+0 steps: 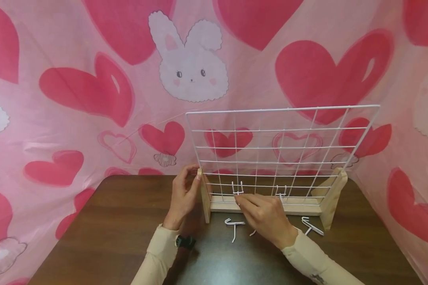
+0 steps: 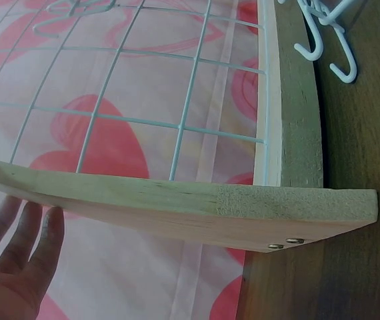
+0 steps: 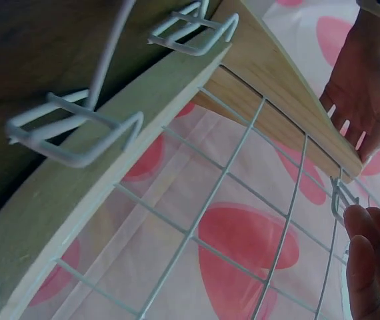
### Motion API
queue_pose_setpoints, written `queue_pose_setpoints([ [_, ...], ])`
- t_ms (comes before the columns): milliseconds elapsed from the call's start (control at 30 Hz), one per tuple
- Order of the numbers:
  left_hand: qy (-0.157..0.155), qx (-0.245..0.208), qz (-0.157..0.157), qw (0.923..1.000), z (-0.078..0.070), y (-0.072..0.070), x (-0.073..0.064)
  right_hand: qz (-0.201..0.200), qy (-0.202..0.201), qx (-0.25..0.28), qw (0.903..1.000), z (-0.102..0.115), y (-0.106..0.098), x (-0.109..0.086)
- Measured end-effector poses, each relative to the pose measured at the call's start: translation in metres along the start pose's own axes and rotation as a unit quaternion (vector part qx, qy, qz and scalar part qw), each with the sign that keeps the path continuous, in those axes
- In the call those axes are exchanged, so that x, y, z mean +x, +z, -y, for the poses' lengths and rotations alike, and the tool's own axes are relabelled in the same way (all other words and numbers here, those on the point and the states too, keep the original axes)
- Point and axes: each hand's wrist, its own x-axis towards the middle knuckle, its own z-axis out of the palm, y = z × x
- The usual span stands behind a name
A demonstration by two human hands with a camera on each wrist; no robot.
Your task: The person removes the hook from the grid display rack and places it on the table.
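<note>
A white wire grid [image 1: 258, 162] stands upright in a wooden stand [image 1: 224, 207]. My left hand [image 1: 184, 192] holds the upper end of the stand's left side panel [image 2: 143, 203]; in the left wrist view several fingers lie along its outer face. Between thumb and fingers my right hand [image 1: 265, 217] pinches a white wire hook [image 1: 238, 192], its two prongs up against the lower left part of the grid. Another hook [image 1: 281, 194] shows at the grid just past the right hand, its lower end hidden by that hand.
Loose white hooks lie on the dark wooden table [image 1: 121, 229] before the stand: one T-shaped hook [image 1: 234, 231] left of the right hand, another hook [image 1: 312, 226] at right, and one partly under the hand. A pink heart-and-bunny cloth [image 1: 249, 87] hangs behind.
</note>
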Motion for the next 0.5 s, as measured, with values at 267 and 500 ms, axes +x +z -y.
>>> queue_pose_setpoints([
  [267, -0.005, -0.001, -0.001, 1.0, 0.0, 0.0, -0.003, 0.021, -0.003, -0.012, 0.9997, 0.003, -0.006, -0.014],
  [500, 0.001, -0.003, -0.006, 1.0, 0.001, 0.0, -0.001, 0.038, -0.005, -0.01, 0.9992, 0.004, -0.013, -0.024],
])
